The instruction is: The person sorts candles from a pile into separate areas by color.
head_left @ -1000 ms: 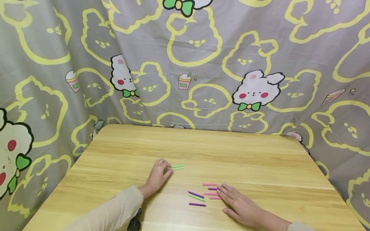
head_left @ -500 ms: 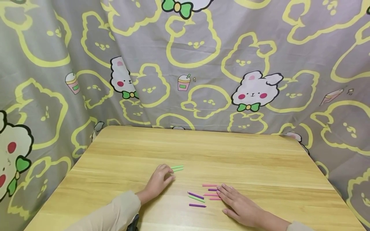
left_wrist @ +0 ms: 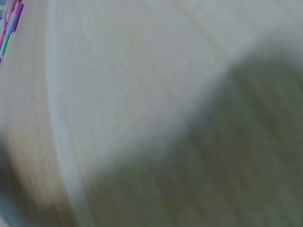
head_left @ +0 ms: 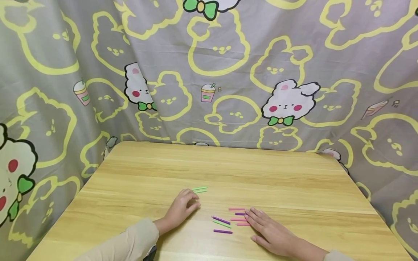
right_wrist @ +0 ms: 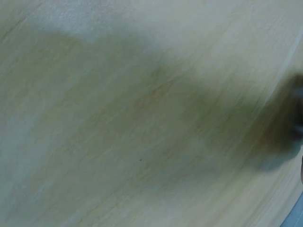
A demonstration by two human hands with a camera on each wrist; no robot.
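Two thin green candles (head_left: 200, 190) lie side by side on the wooden table (head_left: 267, 174). My left hand (head_left: 179, 208) is just on the near-left side of them, its fingers loosely bent and holding nothing; it covers their left ends from sight. My right hand (head_left: 272, 230) rests on the table with its fingers straight, over or against the right ends of several pink and purple candles, such as a pink candle (head_left: 236, 209). Between the hands lie a purple candle (head_left: 221, 220), a green candle (head_left: 222, 224) and another purple candle (head_left: 223, 231).
A grey curtain (head_left: 225, 119) printed with yellow outlines and white rabbits hangs behind the table and along both sides. Both wrist views are mostly blurred tabletop; a few candles (left_wrist: 13, 23) show at the left wrist view's corner.
My left hand has drawn back slightly towards me from the two green candles, its fingers loosening. The right hand and the other candles have stayed in place.
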